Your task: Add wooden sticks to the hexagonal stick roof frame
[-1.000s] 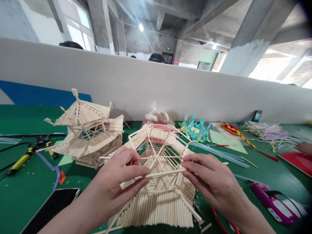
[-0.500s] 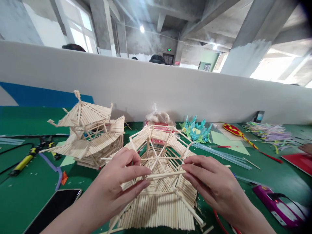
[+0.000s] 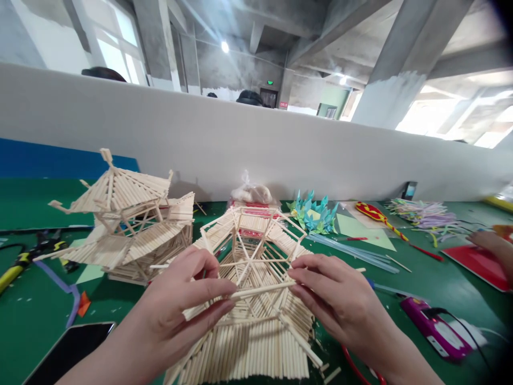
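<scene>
A hexagonal roof model made of thin wooden sticks sits on the green table right in front of me. My left hand and my right hand pinch the two ends of one wooden stick, held level across the model's open frame. Both hands have fingers closed on that stick. A second, finished stick pavilion stands to the left, apart from my hands.
A black phone lies at the near left and a purple glue gun at the right. Teal paper flowers, coloured paper strips, a yellow-handled tool and another person's hand are further out.
The view has swung slightly to the right. My hands still hold the stick across the roof frame in much the same place.
</scene>
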Tool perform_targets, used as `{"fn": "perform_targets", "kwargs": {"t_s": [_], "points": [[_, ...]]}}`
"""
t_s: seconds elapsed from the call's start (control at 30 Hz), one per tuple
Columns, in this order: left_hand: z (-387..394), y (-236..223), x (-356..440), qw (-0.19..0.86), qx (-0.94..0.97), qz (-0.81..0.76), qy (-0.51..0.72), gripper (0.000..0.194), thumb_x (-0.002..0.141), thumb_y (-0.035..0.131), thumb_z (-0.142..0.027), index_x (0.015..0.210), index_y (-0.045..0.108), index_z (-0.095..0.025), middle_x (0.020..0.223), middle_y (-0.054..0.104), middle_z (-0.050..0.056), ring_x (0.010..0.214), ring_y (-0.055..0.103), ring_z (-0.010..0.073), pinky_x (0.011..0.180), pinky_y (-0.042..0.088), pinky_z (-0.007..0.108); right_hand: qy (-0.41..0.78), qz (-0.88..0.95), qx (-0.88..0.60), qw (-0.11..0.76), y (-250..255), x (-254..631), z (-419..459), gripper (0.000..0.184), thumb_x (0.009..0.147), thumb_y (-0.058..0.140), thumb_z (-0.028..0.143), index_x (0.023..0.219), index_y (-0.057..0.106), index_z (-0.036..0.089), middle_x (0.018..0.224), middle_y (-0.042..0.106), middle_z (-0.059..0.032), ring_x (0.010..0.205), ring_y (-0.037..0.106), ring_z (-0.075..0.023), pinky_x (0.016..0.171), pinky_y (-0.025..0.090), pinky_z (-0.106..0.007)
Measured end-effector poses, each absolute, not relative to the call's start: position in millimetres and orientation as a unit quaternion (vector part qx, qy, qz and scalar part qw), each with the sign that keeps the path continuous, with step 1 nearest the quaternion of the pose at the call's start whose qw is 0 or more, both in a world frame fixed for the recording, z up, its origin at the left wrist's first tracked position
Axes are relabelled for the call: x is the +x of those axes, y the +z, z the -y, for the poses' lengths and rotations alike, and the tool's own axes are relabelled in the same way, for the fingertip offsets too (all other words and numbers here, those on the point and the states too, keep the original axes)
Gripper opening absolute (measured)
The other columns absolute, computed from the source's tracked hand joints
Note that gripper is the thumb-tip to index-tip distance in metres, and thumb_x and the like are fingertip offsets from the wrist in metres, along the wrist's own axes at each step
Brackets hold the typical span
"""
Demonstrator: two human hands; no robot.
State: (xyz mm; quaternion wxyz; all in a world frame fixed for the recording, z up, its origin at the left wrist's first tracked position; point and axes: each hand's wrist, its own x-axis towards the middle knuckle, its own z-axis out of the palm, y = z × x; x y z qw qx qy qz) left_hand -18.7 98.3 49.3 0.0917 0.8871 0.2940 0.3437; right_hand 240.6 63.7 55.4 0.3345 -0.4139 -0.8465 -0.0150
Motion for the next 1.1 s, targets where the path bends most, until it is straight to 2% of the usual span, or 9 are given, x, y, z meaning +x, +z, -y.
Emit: {"fn": "perform_targets", "kwargs": {"t_s": [0.2, 0.33, 0.73, 0.9, 1.1], "points": [[-98.4, 49.6, -16.7, 0.053, 0.889, -0.288, 0.351, 0.020, 0.086, 0.046, -0.013, 0.093, 0.060, -0.026, 0.076, 0.042, -0.002, 0.065, 0.046, 0.0119, 0.054, 0.040, 0.024, -0.002, 0.849, -0.416, 0.326, 58.2, 238.7, -66.2, 0.015, 0.088, 0.050, 0.018, 0.095, 0.064, 0.015, 0.094, 0.065, -0.0068, 0.084, 0.059, -0.0169, 0.070, 0.048, -0.033], [-96.7, 50.3, -14.1, 0.059, 0.883, -0.302, 0.355, 0.024, 0.086, 0.043, -0.012, 0.095, 0.057, -0.028, 0.076, 0.041, -0.003, 0.066, 0.045, 0.0120, 0.054, 0.038, 0.024, 0.016, 0.850, -0.413, 0.328, 55.5, 239.3, -64.7, 0.016, 0.087, 0.050, 0.017, 0.097, 0.063, 0.014, 0.097, 0.064, -0.0082, 0.088, 0.059, -0.0183, 0.073, 0.048, -0.035], [-99.8, 46.9, -17.7, 0.045, 0.893, -0.287, 0.345, 0.022, 0.086, 0.044, -0.013, 0.098, 0.055, -0.028, 0.078, 0.041, -0.002, 0.067, 0.045, 0.0115, 0.055, 0.041, 0.022, 0.043, 0.853, -0.409, 0.321, 53.5, 240.7, -62.7, 0.019, 0.087, 0.046, 0.013, 0.100, 0.061, 0.015, 0.099, 0.061, -0.0082, 0.090, 0.056, -0.0176, 0.074, 0.048, -0.035], [-100.7, 49.3, -16.9, 0.040, 0.897, -0.272, 0.347, 0.023, 0.082, 0.051, -0.011, 0.098, 0.058, -0.026, 0.078, 0.043, -0.002, 0.066, 0.047, 0.0109, 0.054, 0.041, 0.021, 0.046, 0.852, -0.409, 0.323, 54.3, 239.4, -62.2, 0.019, 0.087, 0.045, 0.013, 0.098, 0.061, 0.015, 0.098, 0.062, -0.0083, 0.090, 0.056, -0.0176, 0.074, 0.048, -0.034], [-99.1, 49.2, -15.4, 0.051, 0.892, -0.274, 0.355, 0.025, 0.083, 0.049, -0.008, 0.098, 0.058, -0.026, 0.078, 0.042, -0.002, 0.067, 0.045, 0.0114, 0.055, 0.041, 0.022, 0.045, 0.848, -0.412, 0.330, 54.6, 238.8, -63.0, 0.019, 0.086, 0.046, 0.013, 0.096, 0.062, 0.015, 0.097, 0.062, -0.0082, 0.088, 0.056, -0.0175, 0.074, 0.048, -0.033]]}}
